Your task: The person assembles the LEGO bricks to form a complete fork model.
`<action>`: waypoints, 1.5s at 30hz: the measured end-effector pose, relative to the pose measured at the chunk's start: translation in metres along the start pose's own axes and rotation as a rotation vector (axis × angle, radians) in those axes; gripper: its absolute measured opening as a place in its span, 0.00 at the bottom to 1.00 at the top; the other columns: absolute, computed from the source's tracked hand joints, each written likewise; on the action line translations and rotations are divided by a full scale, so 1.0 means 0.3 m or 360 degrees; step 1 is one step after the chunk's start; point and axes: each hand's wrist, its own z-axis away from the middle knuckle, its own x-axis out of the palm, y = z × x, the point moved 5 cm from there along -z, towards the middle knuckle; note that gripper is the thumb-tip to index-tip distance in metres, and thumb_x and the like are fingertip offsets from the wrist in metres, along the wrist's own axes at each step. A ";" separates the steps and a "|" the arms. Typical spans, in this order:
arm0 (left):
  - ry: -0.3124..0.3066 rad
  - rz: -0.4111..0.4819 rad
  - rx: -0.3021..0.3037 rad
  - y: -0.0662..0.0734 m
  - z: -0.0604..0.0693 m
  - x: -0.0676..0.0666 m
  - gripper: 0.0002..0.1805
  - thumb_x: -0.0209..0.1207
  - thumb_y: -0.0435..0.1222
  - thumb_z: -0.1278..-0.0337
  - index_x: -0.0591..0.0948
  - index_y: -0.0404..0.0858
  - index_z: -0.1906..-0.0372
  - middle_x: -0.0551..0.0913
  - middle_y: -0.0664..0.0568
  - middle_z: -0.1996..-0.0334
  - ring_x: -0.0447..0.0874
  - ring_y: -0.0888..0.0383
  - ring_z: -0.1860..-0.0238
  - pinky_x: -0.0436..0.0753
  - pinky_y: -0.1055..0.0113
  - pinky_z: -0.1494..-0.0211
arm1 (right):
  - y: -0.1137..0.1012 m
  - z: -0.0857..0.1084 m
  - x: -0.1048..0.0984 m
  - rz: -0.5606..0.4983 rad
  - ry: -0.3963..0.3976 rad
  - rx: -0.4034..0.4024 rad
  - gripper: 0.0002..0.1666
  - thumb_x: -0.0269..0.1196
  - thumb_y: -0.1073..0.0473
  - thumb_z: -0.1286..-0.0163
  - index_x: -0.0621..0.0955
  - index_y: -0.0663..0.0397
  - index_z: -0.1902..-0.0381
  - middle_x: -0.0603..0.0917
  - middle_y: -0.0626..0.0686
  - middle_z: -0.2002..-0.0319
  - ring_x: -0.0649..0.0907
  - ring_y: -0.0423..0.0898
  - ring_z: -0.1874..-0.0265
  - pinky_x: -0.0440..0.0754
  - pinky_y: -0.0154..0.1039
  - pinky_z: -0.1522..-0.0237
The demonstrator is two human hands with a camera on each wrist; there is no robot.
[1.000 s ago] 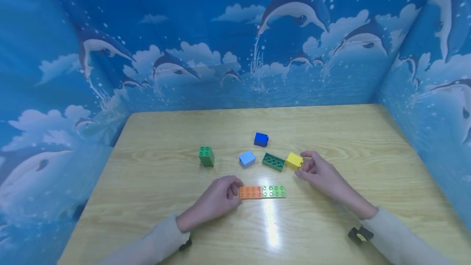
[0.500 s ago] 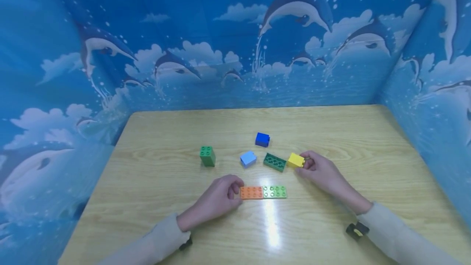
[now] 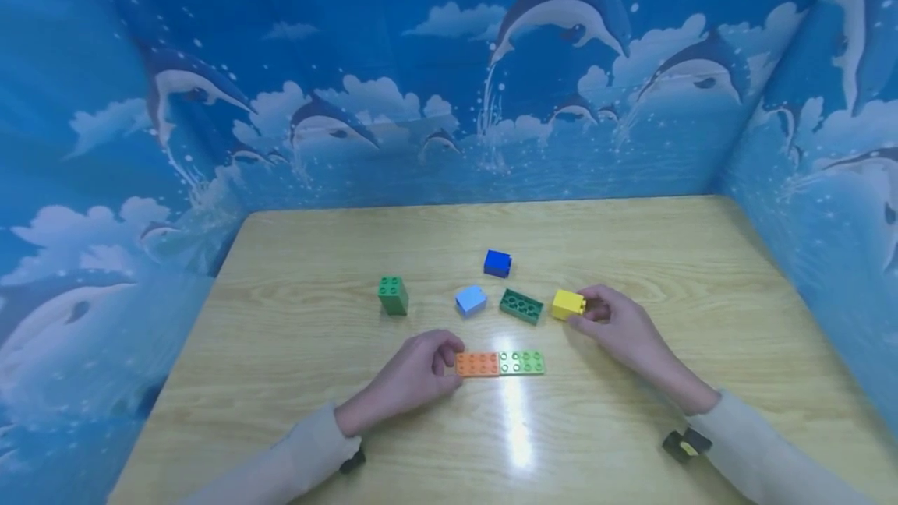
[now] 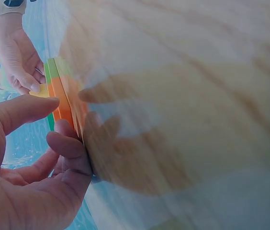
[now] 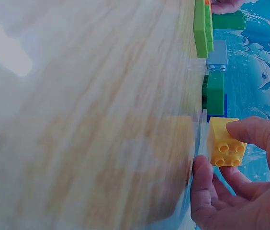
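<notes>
My left hand (image 3: 410,376) is at the left end of a flat orange brick (image 3: 477,365), thumb and fingertips on its two long sides. A flat light green brick (image 3: 522,363) lies end to end with the orange one. My right hand (image 3: 620,330) pinches a yellow brick (image 3: 567,304), its studs facing the palm. The right wrist view shows the thumb on the yellow brick (image 5: 223,127) and fingers below it. Close to its left, a dark green brick (image 3: 521,306) lies on its side.
A light blue brick (image 3: 471,300) and a dark blue brick (image 3: 497,263) lie behind the orange and light green pair. A tall green brick (image 3: 394,296) stands upright at the left. Dolphin-printed curtains (image 3: 449,84) enclose the wooden table (image 3: 302,271).
My right thumb and fingers have closed on the yellow brick and moved it slightly right, away from the dark green brick. The left hand has stayed in place.
</notes>
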 end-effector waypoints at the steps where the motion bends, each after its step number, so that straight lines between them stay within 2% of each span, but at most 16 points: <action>1: -0.0003 0.0002 -0.0006 0.000 0.000 0.000 0.24 0.77 0.28 0.45 0.85 0.36 0.42 0.82 0.56 0.62 0.81 0.59 0.67 0.84 0.67 0.66 | 0.001 0.002 -0.001 0.0001 0.0002 0.0005 0.29 0.74 0.54 0.25 0.79 0.64 0.34 0.87 0.58 0.52 0.86 0.54 0.53 0.85 0.43 0.59; 9: -0.0002 0.0003 -0.0009 0.002 -0.002 0.000 0.24 0.77 0.28 0.44 0.85 0.36 0.42 0.83 0.57 0.62 0.81 0.59 0.67 0.84 0.67 0.65 | 0.013 0.021 -0.003 -0.0045 0.0020 -0.0029 0.29 0.74 0.53 0.25 0.79 0.64 0.35 0.89 0.55 0.56 0.87 0.52 0.55 0.85 0.41 0.59; 16: 0.0013 -0.0014 -0.0009 0.002 -0.001 -0.002 0.24 0.77 0.28 0.44 0.85 0.36 0.42 0.83 0.58 0.62 0.81 0.59 0.67 0.84 0.67 0.65 | -0.003 0.050 0.002 -0.0128 0.0017 -0.0036 0.33 0.75 0.48 0.26 0.79 0.60 0.32 0.88 0.54 0.53 0.86 0.51 0.54 0.86 0.40 0.56; 23: 0.0018 0.0003 0.0013 0.004 0.003 -0.007 0.23 0.76 0.28 0.43 0.85 0.35 0.42 0.83 0.57 0.62 0.82 0.60 0.67 0.85 0.68 0.64 | -0.024 0.082 0.015 -0.0276 -0.0007 -0.0089 0.30 0.77 0.53 0.28 0.80 0.58 0.35 0.87 0.54 0.52 0.86 0.49 0.56 0.88 0.35 0.57; 32: 0.0011 0.0018 0.0035 0.000 0.002 -0.008 0.22 0.77 0.25 0.45 0.85 0.34 0.45 0.83 0.57 0.63 0.83 0.61 0.64 0.87 0.69 0.59 | -0.036 0.112 0.044 -0.0383 -0.0072 -0.0146 0.27 0.77 0.57 0.29 0.81 0.59 0.37 0.87 0.53 0.57 0.87 0.50 0.58 0.89 0.36 0.56; 37: -0.0001 0.0030 0.0021 -0.001 -0.001 -0.004 0.22 0.77 0.25 0.46 0.86 0.34 0.46 0.83 0.57 0.64 0.83 0.61 0.64 0.87 0.69 0.59 | -0.042 0.128 0.061 -0.0380 -0.0100 -0.0176 0.27 0.78 0.56 0.30 0.82 0.56 0.37 0.87 0.50 0.58 0.88 0.48 0.58 0.89 0.37 0.55; 45: 0.0000 0.0008 0.0008 -0.002 -0.005 0.000 0.21 0.77 0.25 0.45 0.86 0.34 0.46 0.83 0.58 0.65 0.84 0.61 0.65 0.87 0.69 0.60 | -0.070 0.144 0.078 -0.0263 -0.0074 -0.0357 0.26 0.80 0.62 0.34 0.85 0.52 0.41 0.87 0.45 0.59 0.87 0.43 0.60 0.89 0.37 0.55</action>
